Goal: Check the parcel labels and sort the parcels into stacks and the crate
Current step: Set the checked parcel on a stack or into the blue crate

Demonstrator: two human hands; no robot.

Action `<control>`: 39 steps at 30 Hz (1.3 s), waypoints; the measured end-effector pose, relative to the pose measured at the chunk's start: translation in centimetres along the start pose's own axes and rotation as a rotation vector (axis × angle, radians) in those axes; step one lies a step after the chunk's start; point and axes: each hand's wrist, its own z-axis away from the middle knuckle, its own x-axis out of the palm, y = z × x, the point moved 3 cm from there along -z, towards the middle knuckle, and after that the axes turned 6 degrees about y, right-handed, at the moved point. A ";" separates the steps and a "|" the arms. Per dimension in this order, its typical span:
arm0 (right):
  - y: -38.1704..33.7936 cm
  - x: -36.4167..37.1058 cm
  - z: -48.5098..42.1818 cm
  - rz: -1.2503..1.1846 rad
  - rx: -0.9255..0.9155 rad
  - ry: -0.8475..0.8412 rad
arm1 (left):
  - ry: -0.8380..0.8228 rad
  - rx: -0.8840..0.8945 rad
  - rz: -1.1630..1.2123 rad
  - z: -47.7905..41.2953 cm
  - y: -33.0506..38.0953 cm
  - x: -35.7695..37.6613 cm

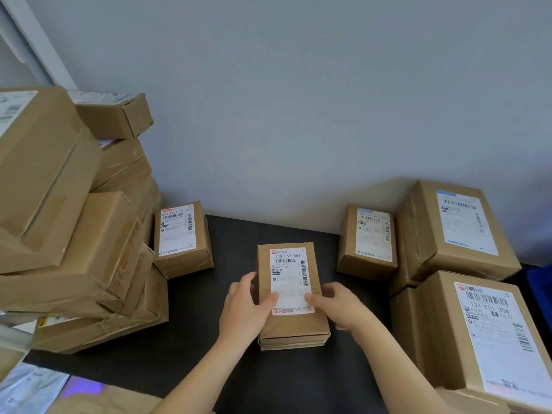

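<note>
Head view: left grip and right grip clamp the centre parcel, label upward for reading.

My left hand and right hand hide the sides of the parcel, thumbs covering its lower label; the fine print is too small to read. Left of the parcel, a stack is cut by the edge; right of it, boxes hide most of a blue thing.
</note>
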 end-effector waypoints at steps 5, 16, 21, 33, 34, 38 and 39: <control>-0.2 1.4 -0.8 -0.165 -0.016 0.106 | -0.138 -0.148 0.178 -0.8 0.5 0.7; -0.3 2.3 -1.5 -0.248 0.005 0.028 | -0.225 -0.270 0.441 -1.7 0.3 1.4; -0.5 2.4 -1.7 -0.202 -0.001 0.054 | -0.202 -0.270 0.480 -1.9 0.3 1.7; -0.3 2.5 -1.8 -0.202 -0.006 0.066 | -0.226 -0.254 0.506 -1.8 0.0 1.9; -0.3 2.5 -1.9 -0.195 -0.005 0.063 | -0.229 -0.255 0.506 -1.8 0.0 1.9; -0.3 2.3 -2.0 -0.203 -0.001 0.045 | -0.239 -0.263 0.504 -1.8 0.2 1.9; -0.3 2.3 -2.0 -0.208 -0.003 0.042 | -0.240 -0.262 0.502 -1.6 0.3 1.8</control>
